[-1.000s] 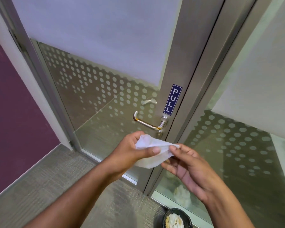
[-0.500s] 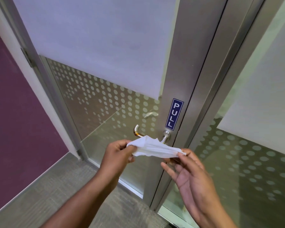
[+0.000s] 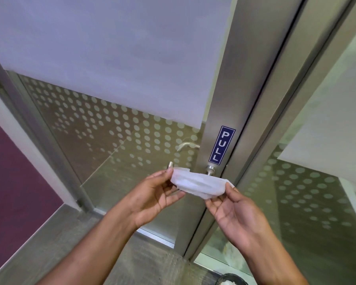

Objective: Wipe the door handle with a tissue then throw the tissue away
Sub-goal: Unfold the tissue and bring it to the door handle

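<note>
A white tissue is stretched flat between both hands, right in front of the door handle. My left hand pinches its left end and my right hand pinches its right end. The steel lever handle sits on the metal door stile under a blue PULL sign. Only the handle's round base and its left tip show; the tissue hides the bar between them.
The glass door has frosted film and a dot pattern. A fixed glass panel stands to the right. A purple wall is at left. A dark bin with white paper in it sits on the grey carpet at the bottom edge.
My hands have pulled apart and spread the bunched tissue into a long strip. They have moved up until the tissue covers the handle's bar.
</note>
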The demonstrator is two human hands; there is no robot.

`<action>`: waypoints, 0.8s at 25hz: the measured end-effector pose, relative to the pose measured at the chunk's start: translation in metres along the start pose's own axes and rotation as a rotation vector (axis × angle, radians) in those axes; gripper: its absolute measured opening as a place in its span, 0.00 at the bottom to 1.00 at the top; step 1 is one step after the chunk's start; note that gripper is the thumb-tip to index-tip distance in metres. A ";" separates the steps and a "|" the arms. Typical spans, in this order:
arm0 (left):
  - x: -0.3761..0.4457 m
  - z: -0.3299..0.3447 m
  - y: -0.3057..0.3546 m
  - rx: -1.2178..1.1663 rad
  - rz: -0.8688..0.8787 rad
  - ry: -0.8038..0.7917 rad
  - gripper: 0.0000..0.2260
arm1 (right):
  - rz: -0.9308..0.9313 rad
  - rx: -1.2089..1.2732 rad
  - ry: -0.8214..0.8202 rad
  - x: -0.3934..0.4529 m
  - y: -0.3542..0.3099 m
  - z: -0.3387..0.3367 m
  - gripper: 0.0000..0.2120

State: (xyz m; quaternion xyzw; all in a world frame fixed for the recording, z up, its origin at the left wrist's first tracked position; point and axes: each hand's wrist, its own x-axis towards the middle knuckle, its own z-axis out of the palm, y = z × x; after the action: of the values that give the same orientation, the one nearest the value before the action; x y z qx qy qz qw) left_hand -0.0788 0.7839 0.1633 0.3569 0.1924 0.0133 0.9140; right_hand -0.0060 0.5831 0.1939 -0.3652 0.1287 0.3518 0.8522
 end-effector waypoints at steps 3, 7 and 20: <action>0.005 -0.003 0.012 -0.031 0.009 -0.017 0.13 | -0.042 -0.235 -0.010 0.006 0.007 0.009 0.12; 0.009 -0.006 0.023 0.160 0.043 0.015 0.08 | -0.148 -0.420 0.013 0.012 0.006 0.015 0.15; 0.012 -0.024 0.024 0.522 0.266 0.015 0.13 | -0.269 -0.518 0.094 0.014 0.009 0.008 0.10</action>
State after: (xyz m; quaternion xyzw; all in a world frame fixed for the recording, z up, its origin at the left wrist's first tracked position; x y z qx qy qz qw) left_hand -0.0736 0.8196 0.1587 0.6020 0.1476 0.0858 0.7800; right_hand -0.0029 0.6003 0.1883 -0.6005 0.0244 0.2395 0.7625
